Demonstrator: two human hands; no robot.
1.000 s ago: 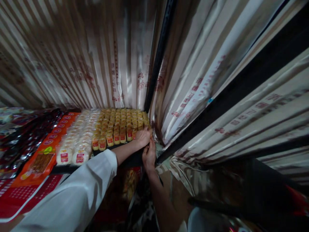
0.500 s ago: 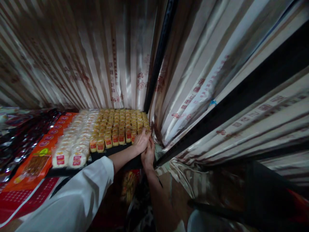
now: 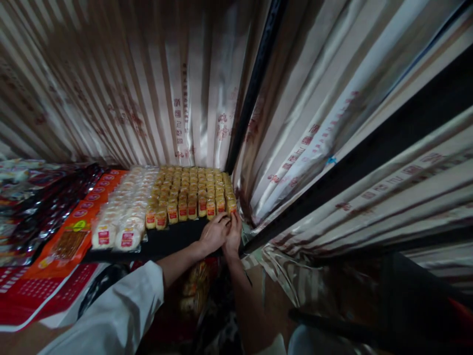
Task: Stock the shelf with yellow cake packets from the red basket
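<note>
Rows of small yellow wrapped snack packets [image 3: 192, 207] with red labels stand on a black shelf [image 3: 181, 236]. My left hand [image 3: 215, 233] and my right hand [image 3: 232, 236] meet at the front of the rightmost row. A yellow packet [image 3: 231, 205] stands at that row's front end, with the closed fingertips of my right hand against its lower front. The fingers of my left hand are bent and close together, pressed near the right hand's fingers. Whatever lies between them is hidden.
To the left are white round packaged cakes [image 3: 127, 235], orange snack bags [image 3: 72, 241] and dark shiny packets [image 3: 55, 197]. A striped, printed sheet [image 3: 199, 98] hangs behind. Black posts [image 3: 254, 84] and a slanting black bar [image 3: 332, 170] stand close on the right.
Both hands have drawn back slightly towards me from among the yellow packets. The front packet of the rightmost row now shows beyond the fingertips. The view has shifted slightly.
</note>
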